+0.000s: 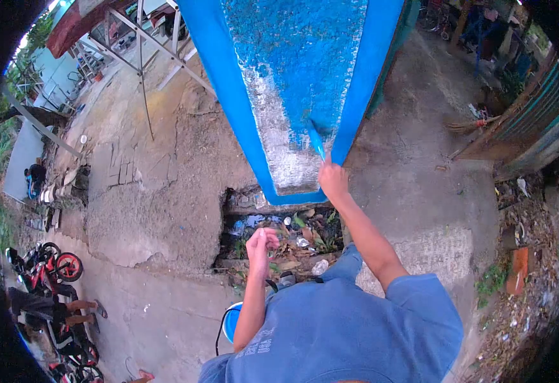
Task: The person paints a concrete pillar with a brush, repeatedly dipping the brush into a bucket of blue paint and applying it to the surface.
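My right hand [334,181] is closed around the handle of a paintbrush [318,142]. The blue-smeared bristles touch the face of a tapering pillar [305,70]. Blue paint covers the upper face and the smooth border, while a rough whitish patch [270,121] shows at the lower left. My left hand [262,242] hangs in the air below the pillar, its fingers loosely bent and apart, with nothing visible in them. Beside my left forearm is a bucket [231,322] with a blue inside, partly hidden by the arm. A black cord or handle runs by it.
At the pillar's foot lies a sunken pit with leaves and litter [302,239]. Motorcycles [53,268] and a person [56,309] are at the left. Metal framing [142,57] stands upper left. A broom [474,125] and a corrugated sheet [528,121] are at the right.
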Demonstrator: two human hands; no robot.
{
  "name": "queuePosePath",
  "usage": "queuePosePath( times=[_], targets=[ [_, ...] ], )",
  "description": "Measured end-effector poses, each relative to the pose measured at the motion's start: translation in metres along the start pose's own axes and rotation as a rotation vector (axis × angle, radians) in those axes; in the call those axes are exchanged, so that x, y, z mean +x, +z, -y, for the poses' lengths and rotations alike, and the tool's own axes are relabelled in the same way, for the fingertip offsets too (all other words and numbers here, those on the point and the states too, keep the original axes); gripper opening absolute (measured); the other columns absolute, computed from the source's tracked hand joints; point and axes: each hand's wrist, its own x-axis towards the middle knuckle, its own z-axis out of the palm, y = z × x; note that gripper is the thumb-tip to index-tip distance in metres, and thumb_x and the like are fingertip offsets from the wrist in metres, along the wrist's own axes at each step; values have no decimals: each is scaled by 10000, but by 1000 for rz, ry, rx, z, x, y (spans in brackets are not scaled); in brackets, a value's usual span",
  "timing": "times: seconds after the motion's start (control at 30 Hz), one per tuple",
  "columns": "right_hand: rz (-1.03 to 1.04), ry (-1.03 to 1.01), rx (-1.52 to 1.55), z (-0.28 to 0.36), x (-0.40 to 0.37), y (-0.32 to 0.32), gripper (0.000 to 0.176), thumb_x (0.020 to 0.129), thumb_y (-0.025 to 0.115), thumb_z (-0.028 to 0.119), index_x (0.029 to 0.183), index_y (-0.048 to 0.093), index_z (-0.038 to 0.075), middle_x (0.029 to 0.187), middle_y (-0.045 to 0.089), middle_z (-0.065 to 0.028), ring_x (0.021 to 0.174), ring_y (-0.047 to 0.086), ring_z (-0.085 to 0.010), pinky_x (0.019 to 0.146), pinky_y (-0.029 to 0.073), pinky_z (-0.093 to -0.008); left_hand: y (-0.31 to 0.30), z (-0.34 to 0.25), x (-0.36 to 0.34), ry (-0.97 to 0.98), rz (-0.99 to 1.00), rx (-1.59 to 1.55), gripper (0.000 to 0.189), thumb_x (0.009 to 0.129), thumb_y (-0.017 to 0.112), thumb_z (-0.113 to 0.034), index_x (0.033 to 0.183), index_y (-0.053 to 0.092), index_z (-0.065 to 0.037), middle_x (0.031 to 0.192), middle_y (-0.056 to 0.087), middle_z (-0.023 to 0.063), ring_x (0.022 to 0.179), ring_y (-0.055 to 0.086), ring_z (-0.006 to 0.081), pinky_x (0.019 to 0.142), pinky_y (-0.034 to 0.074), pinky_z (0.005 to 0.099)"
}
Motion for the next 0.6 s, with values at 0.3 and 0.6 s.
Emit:
queuePosePath(
  times=[0.3, 0.6],
  targets=[
    [144, 101, 8, 5, -12, -9, 212, 812, 503, 172, 871, 531, -30, 647, 586, -233, 629, 590, -408, 588, 482, -496, -11, 7, -3, -2, -12, -22, 371, 935, 385, -327, 875, 562, -6, 674, 541, 33, 620, 518, 104, 573, 414, 237],
    [-94, -25, 100, 51, 27, -79, 213, 808, 512, 156, 906, 575, -22, 640, 586, -218, 581, 588, -369, 549, 474, -462, -12, 4, 1, 24, -69, 5, 381, 916, 421, -354, 881, 569, -4, 691, 557, 32, 614, 533, 103, 587, 430, 241]
  ],
)
